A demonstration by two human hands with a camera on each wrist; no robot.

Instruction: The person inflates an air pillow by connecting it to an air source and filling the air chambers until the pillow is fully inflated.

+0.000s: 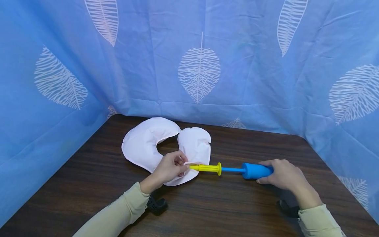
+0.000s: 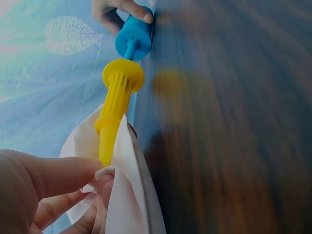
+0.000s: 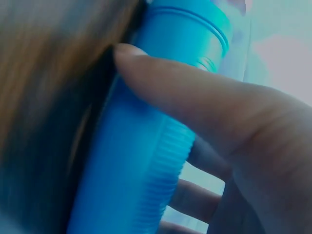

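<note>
A white inflatable neck pillow, puffed out, lies on the dark wooden table. My left hand pinches the pillow's near right part, where the tip of a hand pump's yellow nozzle meets it. In the left wrist view, thumb and fingers close on the white material around the yellow tip. A thin blue rod shows between the yellow part and the pump's blue barrel. Around that barrel curls my right hand, its thumb across the ribbed blue side in the right wrist view.
Blue curtains with white leaf prints hang behind the table and along both sides. Black straps sit at the wrists below light sleeves.
</note>
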